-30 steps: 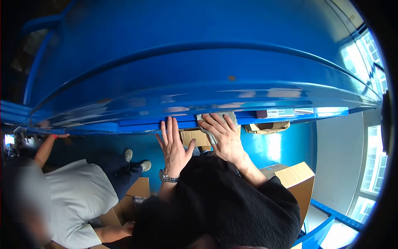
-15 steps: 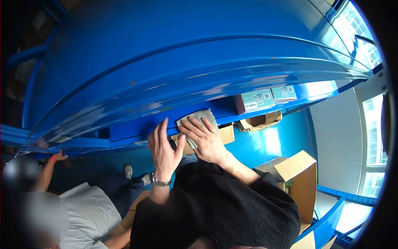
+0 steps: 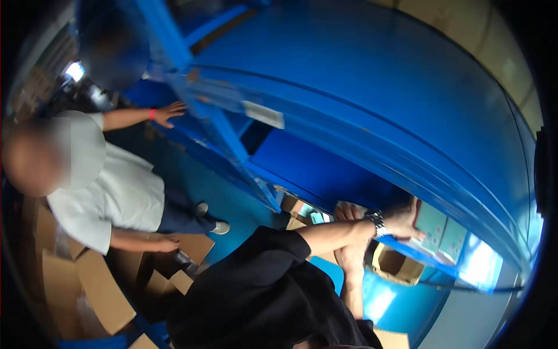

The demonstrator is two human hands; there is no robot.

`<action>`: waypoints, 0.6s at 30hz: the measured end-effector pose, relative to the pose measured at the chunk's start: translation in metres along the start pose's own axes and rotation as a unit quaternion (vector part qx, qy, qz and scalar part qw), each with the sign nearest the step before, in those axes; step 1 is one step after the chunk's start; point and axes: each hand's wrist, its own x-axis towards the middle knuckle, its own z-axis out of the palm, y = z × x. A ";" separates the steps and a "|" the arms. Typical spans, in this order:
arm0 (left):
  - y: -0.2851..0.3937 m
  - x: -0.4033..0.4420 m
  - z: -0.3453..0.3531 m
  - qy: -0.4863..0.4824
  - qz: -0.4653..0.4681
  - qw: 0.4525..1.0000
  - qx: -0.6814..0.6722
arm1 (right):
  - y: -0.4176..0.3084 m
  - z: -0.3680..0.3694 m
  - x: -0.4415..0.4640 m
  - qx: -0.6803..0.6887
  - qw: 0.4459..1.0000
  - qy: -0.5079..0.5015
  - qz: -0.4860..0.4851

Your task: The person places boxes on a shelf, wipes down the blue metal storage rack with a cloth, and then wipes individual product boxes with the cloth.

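Note:
My left hand, with a metal watch at its wrist, reaches across my right arm to the pale green boxes on the blue shelf. Its thumb and a finger are apart against the near end of the boxes. Below and left of it, partly behind the left forearm, my right hand has its fingers bent over a grey cloth at the shelf's front edge. Much of the cloth is hidden.
A person in a light shirt stands at the left, one hand on the blue rack. Open cardboard boxes stand below that person. Another open carton is under the shelf at the right. A blue upright divides the rack.
The view has turned and tilted. My left hand has crossed over my right arm to the green boxes. My right hand stays with the cloth, now with its fingers more hidden.

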 end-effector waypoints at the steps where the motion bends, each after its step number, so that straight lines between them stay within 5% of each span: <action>1: 0.011 0.003 -0.021 -0.080 -0.059 0.995 -0.001 | -0.002 -0.002 0.001 0.006 1.000 -0.005 0.005; 2: 0.036 0.005 -0.047 -0.158 -0.121 0.980 -0.006 | -0.003 -0.003 0.000 0.013 1.000 -0.012 0.010; 5: 0.037 -0.001 -0.037 -0.185 -0.241 0.904 -0.301 | -0.002 -0.005 -0.008 0.027 0.999 0.020 -0.004; 7: 0.020 0.008 -0.030 -0.209 -0.261 0.893 -0.301 | 0.009 -0.003 -0.017 0.014 0.999 0.031 -0.013; 10: 0.036 -0.004 -0.077 -0.202 -0.245 0.877 -0.361 | 0.039 0.010 -0.033 -0.056 0.989 -0.128 0.048; 12: 0.025 -0.019 -0.083 -0.125 -0.257 0.866 -0.409 | 0.037 0.017 -0.028 -0.045 0.992 -0.114 0.031; 18: -0.003 -0.097 -0.129 -0.096 -0.181 0.868 -0.452 | 0.056 0.038 -0.044 -0.008 0.997 -0.076 0.025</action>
